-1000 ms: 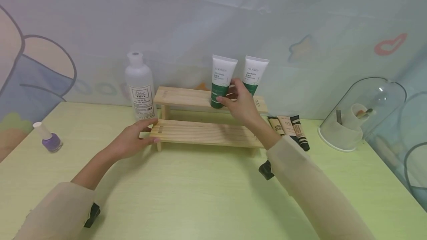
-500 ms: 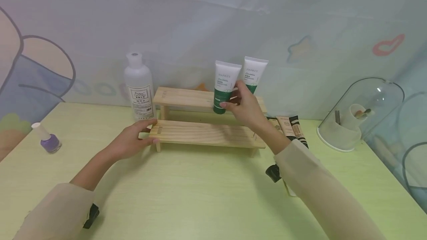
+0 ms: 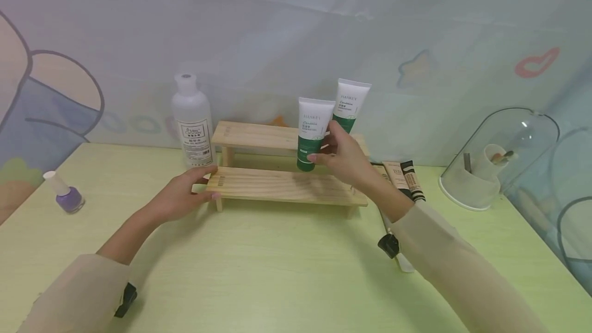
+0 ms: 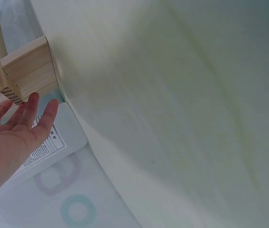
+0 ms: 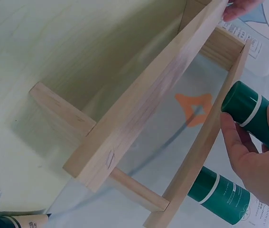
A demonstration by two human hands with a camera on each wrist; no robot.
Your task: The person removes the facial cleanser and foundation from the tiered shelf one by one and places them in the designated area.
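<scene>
My right hand grips a white and green squeeze tube, upright with its green cap down. The cap hangs in front of the upper board and over the lower one of a two-tier wooden stand. A matching tube stands on the upper board's right end, partly hidden behind my fingers in the head view. My left hand holds the lower board's left end, thumb at its front edge and fingers at the back. The left wrist view shows these fingers against the wood.
A tall white bottle stands left of the stand. Purple nail polish is at the far left. Small cosmetic tubes lie right of the stand, partly under my forearm. A clear dome covers a white brush holder. A printed cloth hangs behind.
My right hand has brought the tube down and toward me, from the upper board to over the lower one. My left hand has stayed at the stand's left end.
</scene>
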